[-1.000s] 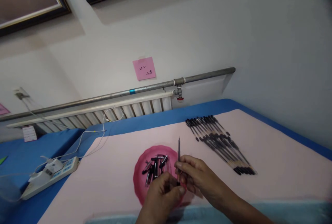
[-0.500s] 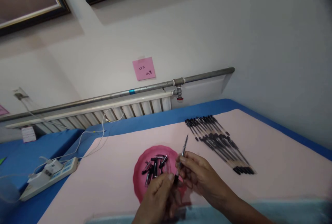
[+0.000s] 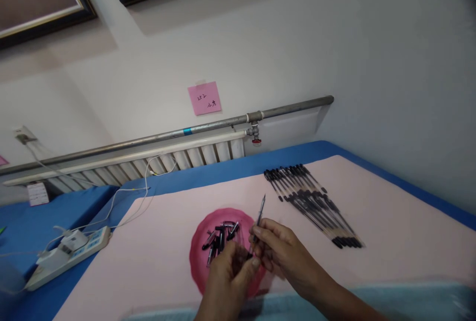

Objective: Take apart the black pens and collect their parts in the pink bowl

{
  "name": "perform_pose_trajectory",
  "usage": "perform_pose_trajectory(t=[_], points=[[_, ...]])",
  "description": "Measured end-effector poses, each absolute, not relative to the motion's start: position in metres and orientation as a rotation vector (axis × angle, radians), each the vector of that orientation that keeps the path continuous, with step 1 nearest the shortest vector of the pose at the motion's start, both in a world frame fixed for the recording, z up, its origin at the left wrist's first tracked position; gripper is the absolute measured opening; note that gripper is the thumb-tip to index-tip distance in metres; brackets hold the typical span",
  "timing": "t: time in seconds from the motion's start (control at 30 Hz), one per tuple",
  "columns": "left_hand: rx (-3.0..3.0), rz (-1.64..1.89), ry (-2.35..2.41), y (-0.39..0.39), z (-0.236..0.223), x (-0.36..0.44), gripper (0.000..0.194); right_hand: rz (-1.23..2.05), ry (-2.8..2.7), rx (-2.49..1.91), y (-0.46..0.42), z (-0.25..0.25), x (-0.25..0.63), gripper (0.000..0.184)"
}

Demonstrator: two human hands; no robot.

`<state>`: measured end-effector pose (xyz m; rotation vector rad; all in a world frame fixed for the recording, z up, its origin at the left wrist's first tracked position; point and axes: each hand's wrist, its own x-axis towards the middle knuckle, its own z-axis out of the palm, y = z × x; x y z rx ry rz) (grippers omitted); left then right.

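1. Right hand [image 3: 281, 251]: thumb and fingers pinch the pen [image 3: 261, 213] at its middle. The pen's pointed tip is directed up and away from the person, tilted slightly to the right.
2. Left hand [image 3: 227, 275]: thumb and fingers close around the lower end of the pen, just beside the right hand. The exact contact is partly hidden.
3. Pen position: above the right side of the pink bowl [image 3: 196, 261], uncapped tip exposed.
4. Bowl: stands on the pink sheet [image 3: 159, 241], partly covered by the left hand. It contains loose black and clear pen parts [image 3: 220, 239], lying in mixed directions.
5. Finished-looking pens: two slanted rows lie on the sheet, right of the bowl. The far row [image 3: 292, 181] and the near row [image 3: 325, 215] meet and partly overlap.
6. Surroundings: the sheet covers part of the blue table [image 3: 219, 174]. A power strip [image 3: 70, 259] with white plugs lies at the left.
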<state>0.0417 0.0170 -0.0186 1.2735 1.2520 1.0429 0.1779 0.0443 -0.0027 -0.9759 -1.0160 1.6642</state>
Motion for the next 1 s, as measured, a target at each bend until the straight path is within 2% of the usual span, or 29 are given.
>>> perform_pose_trajectory(t=[0.1,0.2,0.4,0.67,0.8,1.0], points=[[1.354,0.931,1.208,0.017,-0.018,0.04,0.041,1.684,-0.997,-0.979,0.044,-0.001,0.178,0.028],[1.238,0.798,1.131,0.016,-0.015,0.038,0.05,1.698,-0.982,-0.984,0.044,0.0,0.178,0.027],[1.346,0.893,1.219,0.017,-0.012,0.04,0.042,1.708,-0.976,-0.977,0.043,-0.003,0.176,0.027],[1.069,0.773,1.079,0.015,-0.006,0.034,0.051,1.617,-0.769,-0.925,0.054,0.002,0.187,0.024],[1.3,0.895,1.288,0.023,0.0,0.023,0.036,1.703,-1.04,-1.076,0.052,0.008,0.189,0.019],[0.977,1.057,1.212,0.026,0.002,0.016,0.044,1.927,-1.569,-1.144,0.035,0.016,0.182,0.011]])
